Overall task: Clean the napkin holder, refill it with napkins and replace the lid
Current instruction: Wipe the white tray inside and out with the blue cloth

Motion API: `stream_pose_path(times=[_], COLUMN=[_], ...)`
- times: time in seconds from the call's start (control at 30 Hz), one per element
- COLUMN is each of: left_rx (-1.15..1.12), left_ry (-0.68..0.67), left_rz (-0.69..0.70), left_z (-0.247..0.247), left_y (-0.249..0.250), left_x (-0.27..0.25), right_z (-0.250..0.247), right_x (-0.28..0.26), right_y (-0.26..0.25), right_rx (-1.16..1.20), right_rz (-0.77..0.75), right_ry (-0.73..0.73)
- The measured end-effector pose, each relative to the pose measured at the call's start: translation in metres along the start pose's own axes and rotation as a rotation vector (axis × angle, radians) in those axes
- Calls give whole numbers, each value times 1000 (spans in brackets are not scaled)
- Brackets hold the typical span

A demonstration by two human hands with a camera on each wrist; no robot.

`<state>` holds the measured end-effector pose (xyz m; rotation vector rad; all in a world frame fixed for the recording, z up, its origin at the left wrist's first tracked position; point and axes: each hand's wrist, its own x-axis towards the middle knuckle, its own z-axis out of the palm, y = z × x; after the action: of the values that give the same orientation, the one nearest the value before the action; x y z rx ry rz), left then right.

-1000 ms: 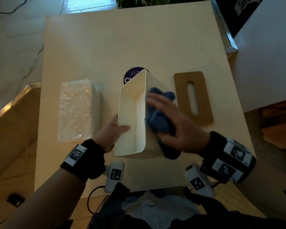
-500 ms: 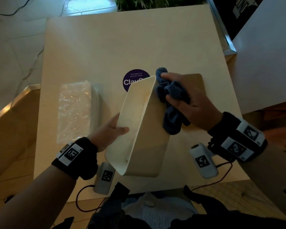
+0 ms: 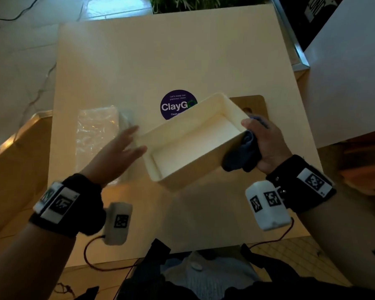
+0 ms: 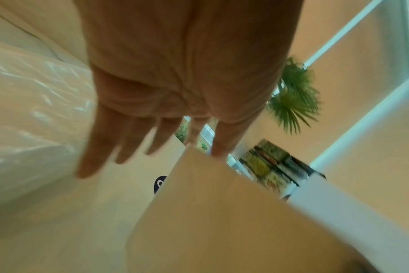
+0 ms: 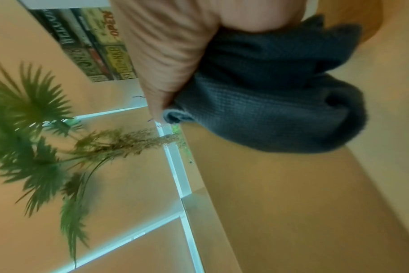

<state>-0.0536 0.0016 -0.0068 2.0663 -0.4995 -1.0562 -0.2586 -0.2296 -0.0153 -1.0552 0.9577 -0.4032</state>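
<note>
The cream napkin holder (image 3: 191, 137) lies slantwise at mid-table, open side up and empty. My right hand (image 3: 263, 144) grips a bunched blue cloth (image 3: 243, 154) against the holder's right end, thumb over the rim. In the right wrist view the cloth (image 5: 276, 88) is pressed to the holder's wall (image 5: 280, 194). My left hand (image 3: 119, 152) has straight, spread fingers at the holder's left end; its thumb meets the holder's corner (image 4: 199, 177). The wrapped napkin pack (image 3: 97, 135) sits at the left. The wooden lid (image 3: 253, 105) lies behind the holder, mostly hidden.
A round purple sticker (image 3: 178, 103) marks the table (image 3: 160, 57) behind the holder. A white counter (image 3: 351, 79) stands to the right, a plant (image 3: 204, 2) beyond the far edge. Red cables (image 3: 95, 252) hang off the near edge.
The holder has swung from pointing away from me to lying slantwise with its opening up. My left hand let go of its rim and spread out. My right hand moved the cloth to the right end.
</note>
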Motion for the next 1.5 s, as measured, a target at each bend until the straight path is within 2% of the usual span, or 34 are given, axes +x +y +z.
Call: stream_pose_path(times=[0.03, 0.1, 0.17, 0.23, 0.3, 0.4, 0.47, 0.5, 0.57, 0.67, 0.73, 0.8, 0.87, 0.93, 1.0, 1.03, 1.07, 1.1, 1.23, 1.3, 1.37, 1.43, 1.5], left_rx=[-221, -513, -648, -655, -565, -420, -327, -284, -226, -216, -231, -217, -216, -231, -237, -234, -229, -223, -199, -178, -151, -153, -189], left_ry=[-2, -112, -136, 0, 82, 72, 21, -17, -112, -223, -211, -173, -139, -124, -144, -166, -191, -212, -255, -275, -269, -267, -277], left_rz=[-135, -339, -360, -326, -273, -225, -217, -223, -237, -252, -278, -305, -320, -321, -311, -307, -302, -296, -280, -284, -297, -314, -317], left_z=[3, 18, 37, 48, 49, 40, 33, 30, 25, 24, 26, 27, 27, 26, 23, 22, 21, 20, 18, 19, 22, 23, 23], left_y=[0, -3, -9, -14, -23, -36, -40, -41, -41, -40, -40, -40, -40, -38, -35, -33, -32, -31, -33, -35, -36, -34, -29], left_x=[-9, -23, -25, -19, -12, -10, -11, -11, -13, -17, -17, -16, -14, -13, -12, -12, -13, -14, -17, -17, -18, -17, -16], right_z=[1, 9, 21, 29, 32, 32, 32, 31, 30, 31, 29, 23, 19, 18, 19, 20, 21, 21, 13, 7, 6, 7, 8], right_x=[-5, -17, -30, -41, -49, -56, -56, -53, -41, -16, -1, 2, -13, -29, -36, -35, -30, -23, 7, 11, 5, -1, -7], right_y=[0, 2, 6, 9, 10, 9, 0, -8, -29, -45, -41, -34, -34, -37, -36, -34, -33, -32, -24, -21, -25, -32, -38], right_rx=[-14, -112, -247, -370, -517, -721, -794, -803, -784, -632, -483, -457, -494, -619, -719, -716, -677, -601, -372, -306, -353, -362, -236], right_rz=[-65, -195, -327, -436, -549, -784, -969, -1004, -922, -569, -276, -131, -157, -373, -617, -654, -620, -520, -65, 80, 67, -92, -180], right_ry=[40, 59, 37, 0, -51, -208, -365, -443, -521, -368, -298, -331, -514, -660, -682, -660, -640, -585, -235, -235, -314, -357, -452])
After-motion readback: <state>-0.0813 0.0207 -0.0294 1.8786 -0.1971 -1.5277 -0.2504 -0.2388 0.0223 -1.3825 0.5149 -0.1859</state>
